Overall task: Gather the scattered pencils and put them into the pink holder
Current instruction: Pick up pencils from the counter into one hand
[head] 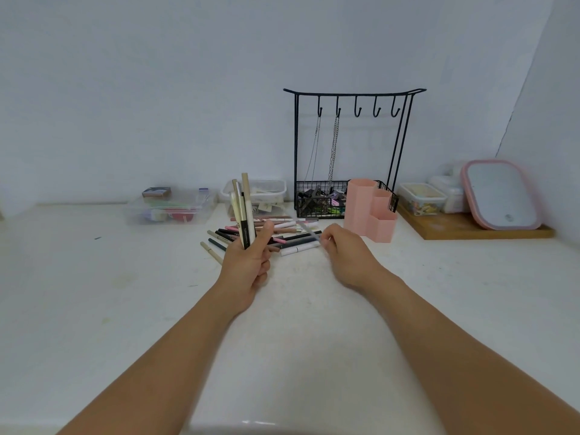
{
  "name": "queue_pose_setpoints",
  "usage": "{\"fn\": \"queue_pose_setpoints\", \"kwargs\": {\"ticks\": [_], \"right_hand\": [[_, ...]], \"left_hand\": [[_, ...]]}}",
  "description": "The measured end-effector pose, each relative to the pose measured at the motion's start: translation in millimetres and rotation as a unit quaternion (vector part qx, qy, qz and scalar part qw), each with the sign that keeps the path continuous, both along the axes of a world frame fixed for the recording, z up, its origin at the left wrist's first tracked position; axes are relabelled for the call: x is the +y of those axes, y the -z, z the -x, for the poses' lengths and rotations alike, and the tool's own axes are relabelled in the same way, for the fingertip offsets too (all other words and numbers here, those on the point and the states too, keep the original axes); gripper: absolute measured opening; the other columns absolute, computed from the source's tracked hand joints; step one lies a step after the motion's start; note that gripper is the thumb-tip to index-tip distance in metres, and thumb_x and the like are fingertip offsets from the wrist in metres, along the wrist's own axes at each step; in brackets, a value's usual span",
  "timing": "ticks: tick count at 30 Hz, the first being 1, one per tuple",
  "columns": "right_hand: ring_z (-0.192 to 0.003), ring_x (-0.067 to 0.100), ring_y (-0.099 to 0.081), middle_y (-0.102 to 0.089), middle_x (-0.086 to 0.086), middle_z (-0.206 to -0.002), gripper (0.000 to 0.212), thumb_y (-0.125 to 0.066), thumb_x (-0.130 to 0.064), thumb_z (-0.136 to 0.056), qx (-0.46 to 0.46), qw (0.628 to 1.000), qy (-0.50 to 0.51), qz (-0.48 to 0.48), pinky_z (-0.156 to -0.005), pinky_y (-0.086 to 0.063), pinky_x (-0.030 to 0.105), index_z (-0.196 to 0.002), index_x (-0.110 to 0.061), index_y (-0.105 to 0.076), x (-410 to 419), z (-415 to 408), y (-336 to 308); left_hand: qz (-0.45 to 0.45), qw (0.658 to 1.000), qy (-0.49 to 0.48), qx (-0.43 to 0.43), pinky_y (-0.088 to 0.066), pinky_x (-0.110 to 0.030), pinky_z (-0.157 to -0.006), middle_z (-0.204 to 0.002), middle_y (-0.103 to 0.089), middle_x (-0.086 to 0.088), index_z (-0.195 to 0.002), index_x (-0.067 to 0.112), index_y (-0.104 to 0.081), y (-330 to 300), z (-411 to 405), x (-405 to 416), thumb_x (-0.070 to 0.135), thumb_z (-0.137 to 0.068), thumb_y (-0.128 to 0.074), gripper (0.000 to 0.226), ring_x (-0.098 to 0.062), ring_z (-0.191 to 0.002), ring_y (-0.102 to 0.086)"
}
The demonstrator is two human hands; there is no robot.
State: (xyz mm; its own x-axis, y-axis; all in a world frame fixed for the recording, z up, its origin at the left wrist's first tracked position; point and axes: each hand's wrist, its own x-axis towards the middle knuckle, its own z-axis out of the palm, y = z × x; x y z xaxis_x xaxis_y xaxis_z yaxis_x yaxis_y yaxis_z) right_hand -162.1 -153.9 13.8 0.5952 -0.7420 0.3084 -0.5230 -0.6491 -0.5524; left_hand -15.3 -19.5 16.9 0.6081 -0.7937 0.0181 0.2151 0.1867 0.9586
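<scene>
My left hand (249, 265) grips a bundle of upright pencils (243, 211), beige, white and black, their tips pointing up. A pile of scattered pencils (282, 237) lies on the white table just behind both hands. My right hand (342, 252) pinches a blurred grey pencil (306, 229) by its near end, slanting up and to the left above the pile. The pink holder (368, 210), with stepped hexagonal compartments, stands to the right of the pile, just beyond my right hand. Whether anything sits inside the holder cannot be seen.
A black wire stand (351, 120) with hooks, chains and a filled basket stands behind the holder. Clear plastic boxes (169, 205) sit at the back left and centre. On the right, a wooden board (470, 229) carries small containers and a pink-rimmed lid (502, 196).
</scene>
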Motion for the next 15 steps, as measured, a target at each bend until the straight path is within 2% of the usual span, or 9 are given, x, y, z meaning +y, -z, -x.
{"fn": "queue_pose_setpoints", "kwargs": {"ticks": [2,3,6,9,11,15], "right_hand": [[-0.064,0.010,-0.045,-0.054,-0.004,-0.076,0.012,-0.048,-0.018,-0.103,-0.121,0.987,-0.042,-0.099,-0.056,-0.037,0.024,-0.095,-0.012,-0.056,15,-6,-6],[-0.061,0.009,-0.046,-0.055,-0.003,-0.073,0.011,-0.051,-0.016,-0.102,-0.176,0.968,-0.075,-0.161,-0.055,-0.037,0.020,-0.094,-0.011,-0.057,24,-9,-10],[-0.059,0.008,-0.053,-0.063,0.000,-0.069,0.010,-0.058,-0.011,-0.098,-0.259,0.911,-0.156,-0.281,-0.052,-0.039,0.018,-0.090,-0.012,-0.064,49,-21,-16],[-0.060,0.008,-0.059,-0.066,0.001,-0.068,0.010,-0.062,-0.009,-0.096,-0.293,0.883,-0.176,-0.321,-0.053,-0.042,0.018,-0.091,-0.010,-0.070,61,-25,-17],[-0.062,0.010,-0.061,-0.067,0.003,-0.069,0.011,-0.062,-0.004,-0.093,-0.317,0.866,-0.169,-0.347,-0.055,-0.043,0.019,-0.089,-0.008,-0.072,63,-25,-15],[-0.061,0.008,-0.060,-0.069,0.008,-0.073,0.018,-0.061,0.007,-0.086,-0.321,0.879,-0.148,-0.319,-0.056,-0.042,0.019,-0.085,-0.005,-0.075,64,-24,-10]], "left_hand": [[0.002,1.000,0.010,-0.011,-0.018,-0.022,-0.039,-0.050,-0.030,0.008,-0.065,0.025,-0.046,1,1,0,0.047,-0.084,-0.075,0.042,-0.009,-0.043,-0.022],[0.005,1.000,0.018,-0.021,-0.018,-0.021,-0.039,-0.049,-0.031,0.009,-0.065,0.025,-0.047,1,1,0,0.046,-0.082,-0.076,0.040,-0.008,-0.043,-0.023],[0.014,0.998,0.032,-0.056,-0.023,-0.019,-0.038,-0.047,-0.036,0.010,-0.070,0.021,-0.053,1,3,0,0.039,-0.083,-0.076,0.032,-0.007,-0.041,-0.028],[0.023,0.996,0.034,-0.076,-0.027,-0.017,-0.038,-0.047,-0.043,0.008,-0.073,0.016,-0.056,3,3,-1,0.031,-0.085,-0.076,0.028,-0.007,-0.041,-0.032],[0.024,0.994,0.038,-0.096,-0.028,-0.019,-0.039,-0.050,-0.048,0.004,-0.073,0.015,-0.058,5,3,-1,0.037,-0.077,-0.078,0.031,-0.010,-0.044,-0.035],[0.019,0.986,0.065,-0.153,-0.033,-0.017,-0.041,-0.058,-0.054,-0.001,-0.078,0.011,-0.063,7,3,-1,0.048,-0.068,-0.075,0.040,-0.012,-0.048,-0.041]]}}
